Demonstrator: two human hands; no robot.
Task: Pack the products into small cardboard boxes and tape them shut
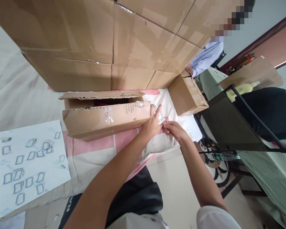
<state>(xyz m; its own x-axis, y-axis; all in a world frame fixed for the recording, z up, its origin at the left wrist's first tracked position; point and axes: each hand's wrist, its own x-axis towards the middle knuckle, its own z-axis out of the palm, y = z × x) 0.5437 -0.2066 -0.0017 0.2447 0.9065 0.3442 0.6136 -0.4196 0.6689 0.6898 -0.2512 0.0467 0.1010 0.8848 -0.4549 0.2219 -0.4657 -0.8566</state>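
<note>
Near the right end of the long carton, my left hand (152, 123) has two fingers stretched up and apart. Its other fingers are partly hidden and seem closed on a small white piece (161, 121) with a dark-outlined rectangle on it. My right hand (175, 130) pinches the right end of the same piece between thumb and fingertips. More white material shows behind my left fingers, too small to make out. The long open carton (107, 119) lies beside my left hand, its flaps raised and something dark and red inside.
A tall wall of taped cardboard (133, 41) stands behind the carton. To the right is a smaller open box (188, 95). A white sheet (33, 165) with several drawn rectangles lies at left. A person in a light shirt (208, 57) is beyond; a dark folding chair (231, 121) stands right.
</note>
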